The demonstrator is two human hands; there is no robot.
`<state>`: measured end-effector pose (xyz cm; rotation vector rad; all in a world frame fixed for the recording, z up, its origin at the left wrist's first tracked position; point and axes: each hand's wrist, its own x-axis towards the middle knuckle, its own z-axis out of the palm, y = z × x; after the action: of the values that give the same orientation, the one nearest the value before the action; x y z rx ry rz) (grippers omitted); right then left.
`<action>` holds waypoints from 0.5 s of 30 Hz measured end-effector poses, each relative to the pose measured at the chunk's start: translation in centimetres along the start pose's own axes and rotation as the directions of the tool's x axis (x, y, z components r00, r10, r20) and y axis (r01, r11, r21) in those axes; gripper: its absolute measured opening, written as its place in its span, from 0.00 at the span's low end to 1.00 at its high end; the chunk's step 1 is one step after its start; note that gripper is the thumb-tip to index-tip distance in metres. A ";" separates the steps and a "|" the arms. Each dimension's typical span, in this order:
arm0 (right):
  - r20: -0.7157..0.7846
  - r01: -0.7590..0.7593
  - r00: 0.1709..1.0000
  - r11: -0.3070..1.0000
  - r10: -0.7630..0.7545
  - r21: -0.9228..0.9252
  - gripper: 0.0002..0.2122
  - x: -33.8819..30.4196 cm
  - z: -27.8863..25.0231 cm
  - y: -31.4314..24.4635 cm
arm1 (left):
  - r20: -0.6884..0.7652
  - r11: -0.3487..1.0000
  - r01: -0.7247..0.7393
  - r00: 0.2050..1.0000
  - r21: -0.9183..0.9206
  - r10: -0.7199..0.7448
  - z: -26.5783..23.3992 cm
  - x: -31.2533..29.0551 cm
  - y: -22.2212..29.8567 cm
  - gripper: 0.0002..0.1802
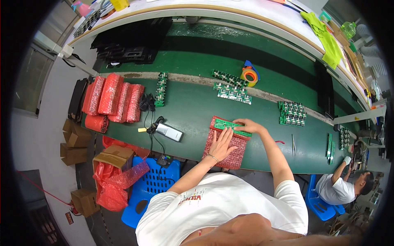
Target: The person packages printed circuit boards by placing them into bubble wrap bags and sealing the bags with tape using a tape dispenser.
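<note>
A long green circuit board (223,124) lies across the far end of a red bubble-wrap sheet (230,158) on the green table in front of me. My left hand (222,144) lies flat over the sheet, fingers stretched, with the fingertips touching the board's near edge. At the board's right half, my right hand (248,126) curls its fingers over the far edge and grips it. Part of the board is hidden beneath the fingers.
Red bubble-wrapped bundles (111,95) are stacked at the left. Rows of circuit boards (232,93) stand farther back, beside tape rolls (249,76). Tweezers (294,144) lie to the right; a silver-white device (169,132) with cables lies left. Another person (336,188) sits at far right.
</note>
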<state>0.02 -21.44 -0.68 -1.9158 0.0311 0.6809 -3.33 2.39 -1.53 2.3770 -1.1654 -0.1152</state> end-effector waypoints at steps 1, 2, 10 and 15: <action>0.010 -0.003 1.000 1.000 0.003 -0.004 0.22 0.6 -0.5 0.4 | -0.002 1.000 0.010 1.000 -0.004 -0.010 0.3 -0.3 0.2 0.40; 0.086 -0.010 0.996 1.000 0.011 -0.015 0.23 1.2 -0.9 0.8 | -0.010 1.000 0.007 1.000 0.007 -0.007 0.7 -0.7 0.4 0.40; 0.139 0.003 0.990 0.987 0.020 -0.161 0.31 0.7 1.9 -0.6 | 0.034 0.986 0.006 0.999 0.167 -0.011 3.3 -5.1 -0.2 0.40; -0.048 -0.020 0.999 0.859 -0.005 -0.511 0.31 0.9 1.1 -2.6 | -0.012 0.983 -0.015 1.000 0.184 0.017 4.8 -2.6 -1.7 0.40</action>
<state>1.11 -19.08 0.79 -2.4466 -0.1267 0.6951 -5.13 3.36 -6.90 2.5232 -1.2368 0.0150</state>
